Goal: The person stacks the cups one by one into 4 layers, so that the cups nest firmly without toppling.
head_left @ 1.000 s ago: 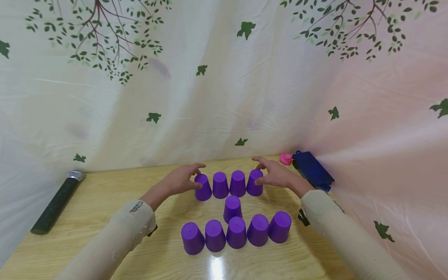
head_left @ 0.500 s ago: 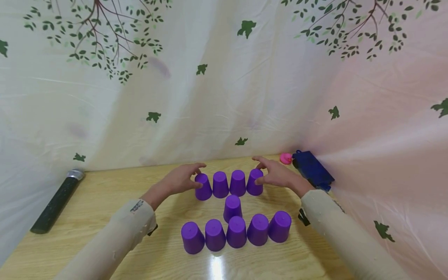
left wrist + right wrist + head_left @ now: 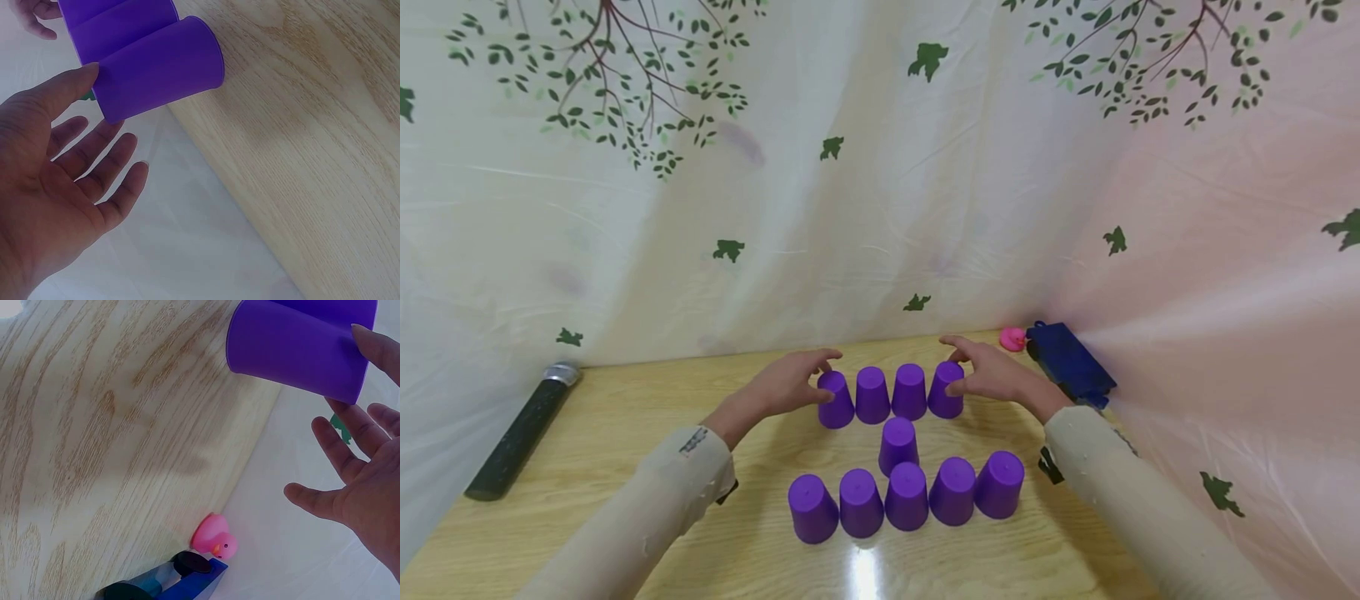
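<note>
- L hand (image 3: 786,383): at L end cup (image 3: 837,404) of far row; thumb on cup's near side, fingers (image 3: 112,165) spread w/ gaps btwn; can't tell if any touch the cup's far side.
- R hand (image 3: 992,375): at R end cup (image 3: 943,396) of far row; thumb on cup, fingers (image 3: 336,447) spread too; far-side contact unclear, can't tell.
- Cups: 10 total, purple, upside down on table (image 3: 715,550).
- Far row: 4 cups, small gaps, hands at the 2 ends.
- Mid cup (image 3: 897,442): 1, btwn rows, just behind near row's 3rd cup; can't tell if touching.
- Near row (image 3: 907,500): 5 cups side by side.
- Mic (image 3: 523,433): black w/ silver head, L side of table, well apart from cups.
- Duck (image 3: 1011,339): pink, beyond R hand, just beside blue item (image 3: 1071,364).
- Sheet (image 3: 880,192): pale w/ leaf prints, behind table.
</note>
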The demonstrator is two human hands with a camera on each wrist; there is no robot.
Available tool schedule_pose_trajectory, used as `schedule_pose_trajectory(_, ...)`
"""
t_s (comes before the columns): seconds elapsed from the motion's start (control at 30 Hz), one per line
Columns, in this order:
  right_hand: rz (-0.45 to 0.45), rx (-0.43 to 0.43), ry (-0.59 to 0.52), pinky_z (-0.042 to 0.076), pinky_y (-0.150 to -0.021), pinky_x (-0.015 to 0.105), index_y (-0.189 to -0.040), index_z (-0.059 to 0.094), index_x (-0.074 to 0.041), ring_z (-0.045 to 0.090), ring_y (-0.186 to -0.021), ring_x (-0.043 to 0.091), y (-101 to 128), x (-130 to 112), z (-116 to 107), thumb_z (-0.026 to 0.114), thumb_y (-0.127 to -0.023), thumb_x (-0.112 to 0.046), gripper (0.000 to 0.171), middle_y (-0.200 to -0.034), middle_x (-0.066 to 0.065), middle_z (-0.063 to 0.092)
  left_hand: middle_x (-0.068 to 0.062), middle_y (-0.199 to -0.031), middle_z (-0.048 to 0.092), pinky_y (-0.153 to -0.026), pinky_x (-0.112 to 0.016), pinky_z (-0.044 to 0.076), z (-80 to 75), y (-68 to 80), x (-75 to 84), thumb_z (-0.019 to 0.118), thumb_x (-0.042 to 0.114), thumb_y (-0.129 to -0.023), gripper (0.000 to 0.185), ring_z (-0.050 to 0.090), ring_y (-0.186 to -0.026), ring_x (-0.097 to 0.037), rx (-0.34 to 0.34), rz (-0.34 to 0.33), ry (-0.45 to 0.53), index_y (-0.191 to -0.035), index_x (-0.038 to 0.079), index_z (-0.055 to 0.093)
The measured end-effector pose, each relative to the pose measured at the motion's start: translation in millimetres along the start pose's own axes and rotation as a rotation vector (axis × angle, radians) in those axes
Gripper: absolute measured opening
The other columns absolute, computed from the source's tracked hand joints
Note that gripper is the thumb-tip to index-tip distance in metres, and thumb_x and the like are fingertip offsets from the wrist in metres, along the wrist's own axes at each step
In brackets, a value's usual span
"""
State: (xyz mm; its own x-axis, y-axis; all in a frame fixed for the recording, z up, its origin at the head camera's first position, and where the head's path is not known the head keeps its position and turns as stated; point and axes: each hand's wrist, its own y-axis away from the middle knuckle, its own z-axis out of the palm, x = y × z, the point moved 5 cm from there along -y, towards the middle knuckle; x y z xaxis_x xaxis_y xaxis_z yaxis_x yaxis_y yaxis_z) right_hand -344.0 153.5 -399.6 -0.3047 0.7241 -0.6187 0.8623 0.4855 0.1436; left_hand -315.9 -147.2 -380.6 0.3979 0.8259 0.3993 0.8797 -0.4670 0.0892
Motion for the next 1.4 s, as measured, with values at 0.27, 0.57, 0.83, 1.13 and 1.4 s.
schedule_pose_trajectory(0.27,0.004,-0.002,-0.002,0.047,-0.105,0.059,-0.158,0.028,-0.017,0.058,-0.125,0.035,0.1,-0.3,0.0,0.076,-0.085,-0.029,0.088,-0.142,0.019,0.055,-0.017,-0.131,0.064,-0.103,-0.051,0.051,-0.6,0.7,0.4,0.073,0.025,-0.091,0.066,0.061,-0.122,-0.036,-0.003,0.001,0.0,-0.149,0.008,0.044)
schedule_pose_trajectory(0.57,-0.001,-0.002,-0.001,0.048,-0.104,0.058,-0.158,0.028,-0.016,0.06,-0.123,0.034,-0.1,0.0,-0.1,0.076,-0.086,-0.029,0.088,-0.142,0.019,0.056,-0.017,-0.131,0.064,-0.103,-0.05,0.051,0.2,0.1,-0.2,0.073,0.025,-0.091,0.067,0.061,-0.122,-0.035,-0.006,-0.003,-0.002,-0.149,0.009,0.044)
schedule_pose_trajectory(0.83,-0.006,0.006,0.011,0.048,-0.104,0.058,-0.158,0.028,-0.016,0.059,-0.124,0.035,0.8,-0.1,-0.5,0.076,-0.086,-0.029,0.087,-0.141,0.019,0.056,-0.017,-0.133,0.063,-0.103,-0.051,0.05,0.3,0.4,-0.3,0.073,0.026,-0.091,0.068,0.061,-0.123,-0.035,-0.006,-0.006,0.013,-0.15,0.01,0.043)
schedule_pose_trajectory(1.13,-0.003,0.002,0.016,0.048,-0.104,0.058,-0.158,0.028,-0.016,0.059,-0.124,0.035,-0.2,1.6,-0.2,0.076,-0.086,-0.029,0.087,-0.141,0.019,0.056,-0.016,-0.133,0.063,-0.103,-0.05,0.051,0.8,0.8,0.9,0.073,0.026,-0.092,0.067,0.061,-0.123,-0.034,-0.01,-0.006,0.001,-0.15,0.01,0.044)
schedule_pose_trajectory(1.4,-0.007,0.002,0.009,0.047,-0.105,0.059,-0.158,0.027,-0.015,0.059,-0.124,0.035,0.0,0.4,-0.5,0.076,-0.086,-0.029,0.088,-0.141,0.019,0.056,-0.017,-0.133,0.063,-0.103,-0.051,0.051,0.2,1.8,2.5,0.073,0.025,-0.091,0.067,0.061,-0.123,-0.035,-0.017,-0.008,0.011,-0.15,0.01,0.043)
